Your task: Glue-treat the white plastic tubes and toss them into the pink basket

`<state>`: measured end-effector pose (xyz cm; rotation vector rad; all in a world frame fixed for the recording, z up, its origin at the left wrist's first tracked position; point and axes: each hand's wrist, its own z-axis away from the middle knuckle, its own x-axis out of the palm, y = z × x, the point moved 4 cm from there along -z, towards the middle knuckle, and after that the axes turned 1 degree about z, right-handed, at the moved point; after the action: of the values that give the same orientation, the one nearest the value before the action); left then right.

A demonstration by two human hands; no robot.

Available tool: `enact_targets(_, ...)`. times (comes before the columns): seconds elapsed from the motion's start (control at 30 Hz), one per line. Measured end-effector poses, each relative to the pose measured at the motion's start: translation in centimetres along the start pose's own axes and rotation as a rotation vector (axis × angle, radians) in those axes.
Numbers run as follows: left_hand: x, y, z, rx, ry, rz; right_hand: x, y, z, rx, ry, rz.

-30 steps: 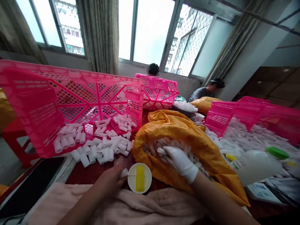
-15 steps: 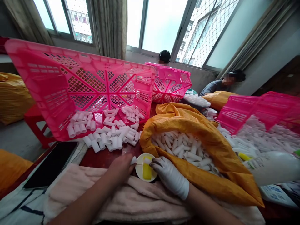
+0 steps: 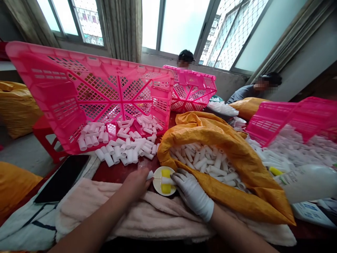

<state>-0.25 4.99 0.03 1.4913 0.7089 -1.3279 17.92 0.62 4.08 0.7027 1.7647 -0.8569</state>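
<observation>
Dish [image 3: 157, 187]: on the table [image 3: 109, 174], behind the towel [image 3: 158, 219]
Pad [image 3: 165, 189]: in the dish
Sack [image 3: 223, 202]: right of the dish, tubes [image 3: 217, 160] inside
Basket [image 3: 56, 95]: behind-left of the dish, more tubes in and before it
Phone [image 3: 63, 179]: left of the towel
Bottle [image 3: 309, 183]: right of the sack

Two hands [image 3: 194, 195], one dish [image 3: 157, 186] and one phone [image 3: 62, 179] show.

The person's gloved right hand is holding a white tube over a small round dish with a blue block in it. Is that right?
Not quite: the block is yellow, not blue, as the head view shows. The rest stands: the gloved right hand holds a white tube over the small round dish.
</observation>
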Motion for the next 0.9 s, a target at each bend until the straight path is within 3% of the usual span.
enact_targets(0.23, -0.2, 0.0, 0.1, -0.039, -0.011, 0.007, 1.1, -1.1, 1.4, -0.180, -0.054, 0.175)
enact_targets(0.4, 0.1, 0.0, 0.0, -0.080, -0.034, 0.057, 0.8, -2.4, 1.6, -0.323, -0.066, 0.108)
enact_targets(0.47, -0.4, 0.1, 0.0, -0.060, 0.016, 0.091, 0.5, -2.6, 1.4, -0.342, -0.040, 0.040)
enact_targets(0.53, -1.9, 0.3, 0.2, -0.031, 0.143, 0.138, -0.1, -2.1, 1.1, -0.252, 0.107, -0.124)
enact_targets(0.6, -3.7, 0.5, 0.9, -0.022, 0.235, 0.261, -0.8, -1.0, 1.1, -0.062, 0.358, -0.361)
enact_targets(0.7, -5.1, 1.4, 2.7, -0.050, 0.137, 0.627, -0.8, 0.1, 1.6, 0.142, 0.623, -0.654)
enact_targets(0.8, -5.0, 2.9, 4.6, -0.071, 0.009, 0.963, -0.4, -0.3, 2.2, 0.201, 0.665, -0.774)
enact_targets(0.9, -3.6, 4.2, 5.6, -0.085, -0.086, 1.161, -0.2, -0.9, 2.9, 0.212, 0.640, -0.787)
